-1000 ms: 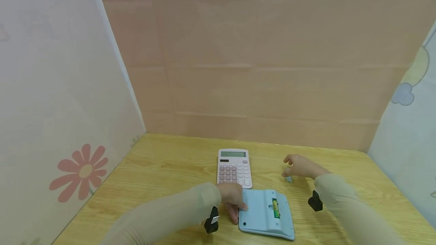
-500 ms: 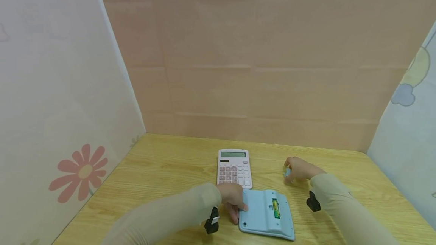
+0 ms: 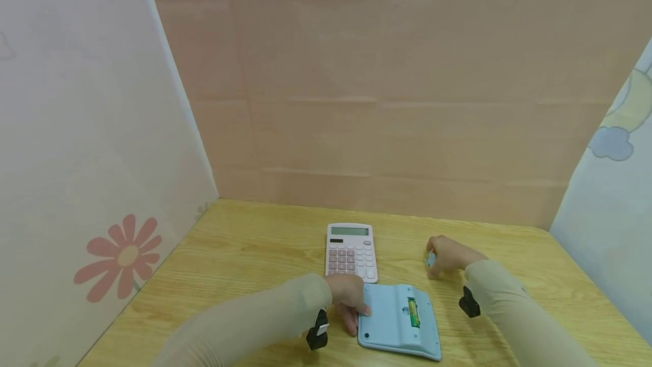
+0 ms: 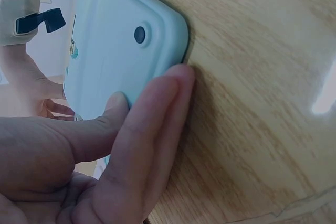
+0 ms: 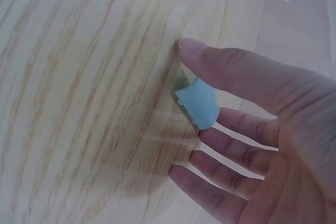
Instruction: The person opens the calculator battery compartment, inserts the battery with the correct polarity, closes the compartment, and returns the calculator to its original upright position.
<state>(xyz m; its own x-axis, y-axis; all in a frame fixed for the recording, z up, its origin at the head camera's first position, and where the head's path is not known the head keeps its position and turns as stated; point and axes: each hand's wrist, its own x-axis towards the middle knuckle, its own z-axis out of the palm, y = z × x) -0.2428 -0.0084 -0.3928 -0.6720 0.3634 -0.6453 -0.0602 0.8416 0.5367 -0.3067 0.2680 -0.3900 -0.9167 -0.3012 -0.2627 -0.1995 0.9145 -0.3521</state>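
A light blue calculator (image 3: pixel 384 319) lies face down, its battery compartment uncovered with a green-and-yellow battery (image 3: pixel 413 313) inside. My left hand (image 3: pixel 347 299) holds its left edge; in the left wrist view, the thumb (image 4: pixel 116 109) presses on the back while the fingers (image 4: pixel 152 114) lie along the side. Off to the right, my right hand (image 3: pixel 448 255) has a small light blue battery cover (image 5: pixel 199 104) between thumb and fingers, close to the tabletop. The thumb hides the cover's upper edge in the right wrist view.
A pink calculator (image 3: pixel 350 254) lies face up just behind the blue one. Both stand on a wood-grain table (image 3: pixel 254 242). A brown paper backdrop (image 3: pixel 387 129) rises at the back, with patterned white panels (image 3: pixel 117 129) at the sides.
My right hand has come down and its fingers have closed in around the battery cover, which has shifted slightly away. The left hand and the blue calculator have stayed put.
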